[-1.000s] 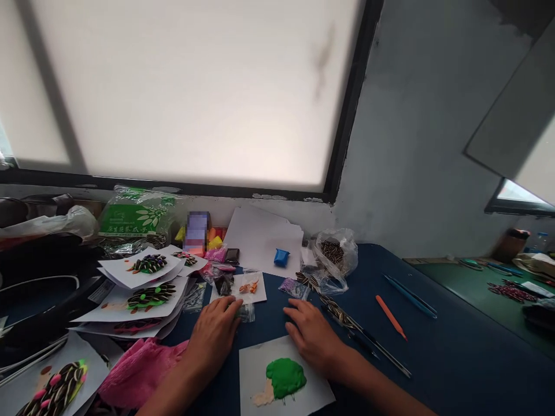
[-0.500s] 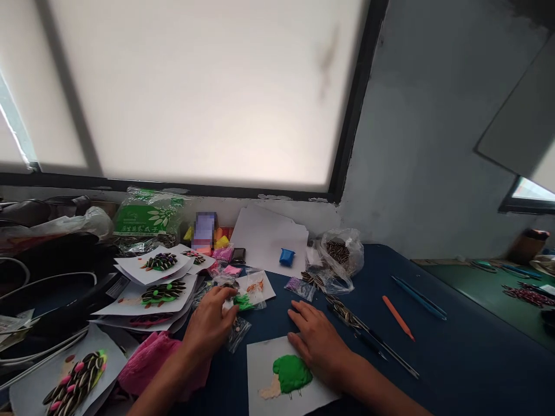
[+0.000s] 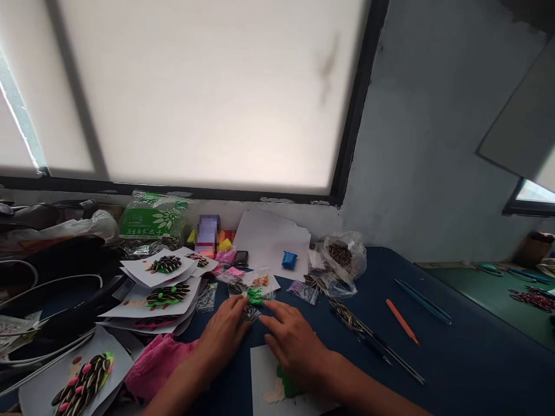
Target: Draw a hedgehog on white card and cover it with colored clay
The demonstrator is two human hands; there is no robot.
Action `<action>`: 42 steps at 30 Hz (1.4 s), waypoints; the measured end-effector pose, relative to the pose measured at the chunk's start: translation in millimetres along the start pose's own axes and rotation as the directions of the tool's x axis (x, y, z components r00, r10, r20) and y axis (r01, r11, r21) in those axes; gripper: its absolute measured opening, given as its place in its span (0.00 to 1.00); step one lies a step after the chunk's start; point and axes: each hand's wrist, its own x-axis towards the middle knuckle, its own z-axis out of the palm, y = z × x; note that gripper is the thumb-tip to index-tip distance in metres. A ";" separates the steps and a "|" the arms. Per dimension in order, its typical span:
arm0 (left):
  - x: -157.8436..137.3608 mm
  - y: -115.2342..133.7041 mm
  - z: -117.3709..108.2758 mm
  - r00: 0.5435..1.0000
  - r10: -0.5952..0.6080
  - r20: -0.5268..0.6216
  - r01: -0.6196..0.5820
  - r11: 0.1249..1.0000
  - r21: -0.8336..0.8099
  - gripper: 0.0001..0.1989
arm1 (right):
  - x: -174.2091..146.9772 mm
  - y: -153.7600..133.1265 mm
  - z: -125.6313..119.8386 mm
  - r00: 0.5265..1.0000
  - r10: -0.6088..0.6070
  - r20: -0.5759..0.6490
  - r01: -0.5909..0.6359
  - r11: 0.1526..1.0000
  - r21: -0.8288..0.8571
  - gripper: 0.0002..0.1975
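Note:
My left hand (image 3: 226, 328) reaches to the left edge of a small clear bag holding bright green clay (image 3: 255, 296); its thumb and fingers are apart. From the other side my right hand (image 3: 295, 341) stretches its spread fingers to the right edge of the same green clay. I cannot tell how firmly either hand touches the bag. Under my right hand and forearm lies a white card (image 3: 262, 375) with a green clay shape (image 3: 287, 386) and a beige clay part, partly covered.
Decorated seed cards (image 3: 167, 294) are stacked at left by a pink cloth (image 3: 158, 361). A blue packet (image 3: 289, 260) rests on white paper (image 3: 271, 240). Right of it are a bag of seeds (image 3: 340, 254), loose seeds (image 3: 347, 315), tweezers (image 3: 403, 367) and an orange tool (image 3: 402, 322).
My right hand has moved left and forward, off the card's edge to the green clay, now covering more of the clay shape. My left hand has shifted slightly right. The view has tilted a little.

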 end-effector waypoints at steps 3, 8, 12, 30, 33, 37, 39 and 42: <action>-2.1 7.0 2.8 0.999 0.037 -0.002 -0.037 0.999 0.008 0.21 | 28.1 -7.3 4.4 0.997 -0.051 -0.063 0.050 0.999 -0.016 0.19; 0.3 8.9 -4.1 0.999 0.038 -0.013 -0.038 0.999 0.017 0.17 | 73.4 -7.2 9.4 0.999 -0.024 -0.045 0.022 0.999 -0.047 0.17; 2.9 1.4 -11.7 0.999 -0.038 -0.034 0.040 0.998 0.055 0.19 | 86.4 -1.3 18.0 0.999 -0.047 0.006 0.047 0.998 -0.051 0.18; 2.3 5.6 -25.7 0.974 -0.134 -0.183 0.114 0.987 -0.115 0.16 | 51.5 8.2 -12.7 0.935 0.184 -0.303 0.019 0.827 0.562 0.11; 4.8 14.3 -29.9 0.968 -0.134 -0.212 0.074 0.960 -0.271 0.18 | 29.4 14.0 -12.7 0.911 0.295 -0.289 -0.022 0.734 0.679 0.11; 6.6 29.5 -27.1 0.994 -0.102 0.042 0.100 0.668 -0.737 0.35 | 8.1 8.9 -11.2 0.913 0.373 -0.166 -0.041 0.487 0.873 0.15; 7.0 33.9 -25.0 0.973 -0.054 0.225 0.225 0.445 -0.867 0.36 | 3.6 4.6 -13.0 0.919 0.374 -0.128 -0.051 0.434 0.900 0.15; 5.9 36.5 -27.3 0.953 -0.053 0.299 0.300 0.322 -0.898 0.36 | 1.2 0.9 -17.7 0.913 0.379 -0.153 -0.060 0.496 0.866 0.11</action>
